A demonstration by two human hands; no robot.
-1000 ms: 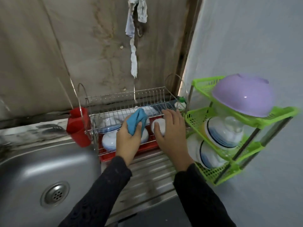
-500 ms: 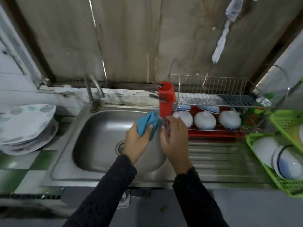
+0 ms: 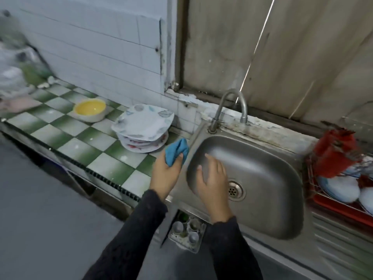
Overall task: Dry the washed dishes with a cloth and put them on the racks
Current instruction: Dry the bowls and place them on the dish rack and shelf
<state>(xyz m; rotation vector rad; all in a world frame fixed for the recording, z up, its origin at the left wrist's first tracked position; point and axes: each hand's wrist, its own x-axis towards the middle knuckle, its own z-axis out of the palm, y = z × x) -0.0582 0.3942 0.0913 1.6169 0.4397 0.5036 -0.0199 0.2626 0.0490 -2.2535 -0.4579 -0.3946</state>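
cloth bunched in left hand; right hand spread over sink.

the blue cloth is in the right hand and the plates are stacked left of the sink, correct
No. The head view shows the blue cloth in the left hand; the right hand holds nothing. The plates are stacked left of the sink, as you said.

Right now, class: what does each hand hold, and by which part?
The left hand grips the blue cloth by its bunched lower end. The right hand holds nothing, open above the sink.
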